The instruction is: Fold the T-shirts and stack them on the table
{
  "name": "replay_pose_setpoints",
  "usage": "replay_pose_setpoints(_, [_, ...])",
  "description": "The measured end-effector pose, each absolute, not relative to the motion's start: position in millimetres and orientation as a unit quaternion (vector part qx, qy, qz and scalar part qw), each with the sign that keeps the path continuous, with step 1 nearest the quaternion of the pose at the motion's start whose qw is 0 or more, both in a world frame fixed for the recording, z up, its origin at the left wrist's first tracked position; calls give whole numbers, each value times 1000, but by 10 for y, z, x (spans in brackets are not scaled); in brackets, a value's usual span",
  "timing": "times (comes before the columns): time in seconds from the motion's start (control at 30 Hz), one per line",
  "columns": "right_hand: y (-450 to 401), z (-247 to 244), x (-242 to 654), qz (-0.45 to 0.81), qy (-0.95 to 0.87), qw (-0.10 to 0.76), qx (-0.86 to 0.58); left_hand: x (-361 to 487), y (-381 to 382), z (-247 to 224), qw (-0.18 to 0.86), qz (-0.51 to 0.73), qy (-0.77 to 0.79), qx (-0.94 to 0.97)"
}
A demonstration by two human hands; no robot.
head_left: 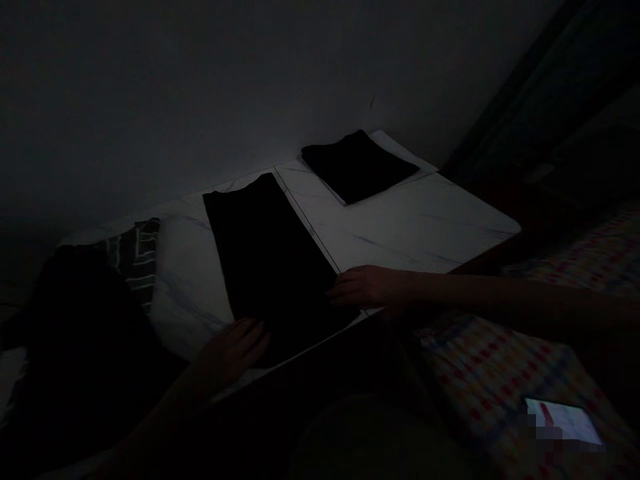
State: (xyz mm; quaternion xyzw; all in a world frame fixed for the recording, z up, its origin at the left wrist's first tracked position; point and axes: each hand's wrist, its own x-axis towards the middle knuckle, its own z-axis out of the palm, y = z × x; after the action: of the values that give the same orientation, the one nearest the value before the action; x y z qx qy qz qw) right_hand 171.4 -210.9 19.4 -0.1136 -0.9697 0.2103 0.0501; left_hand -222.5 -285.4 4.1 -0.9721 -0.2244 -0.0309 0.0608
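Black cloth (265,260) lies long on the bench (425,227), its fold state unclear in the dark; a black piece (357,167) sits folded on a white sheet (395,150) at the far end. Left hand (235,353) rests open on the cloth's near edge. Right hand (365,287) lies flat at its right edge, fingers together, no pinch.

folded black cloth (357,167) on white sheet (395,149) | striped cloth (137,257) | lit phone (563,421) on checked bedspread (500,380)
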Motion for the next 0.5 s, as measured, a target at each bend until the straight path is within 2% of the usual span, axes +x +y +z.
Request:
replay_pose_setpoints(0.2, [-1924,92,1583,184,-973,72,-116,-2103,-2818,-70,-5,-101,-297,-950])
replay_pose_setpoints(0.37, [-2009,13,1696,265,-951,71,-145,-2166,-2950,-8,-46,-107,-293,-949])
replay_pose_setpoints(0.5, [-2370,202,1843,352,-919,85,-155,-2257,-3299,-57,-88,-81,-253,-960])
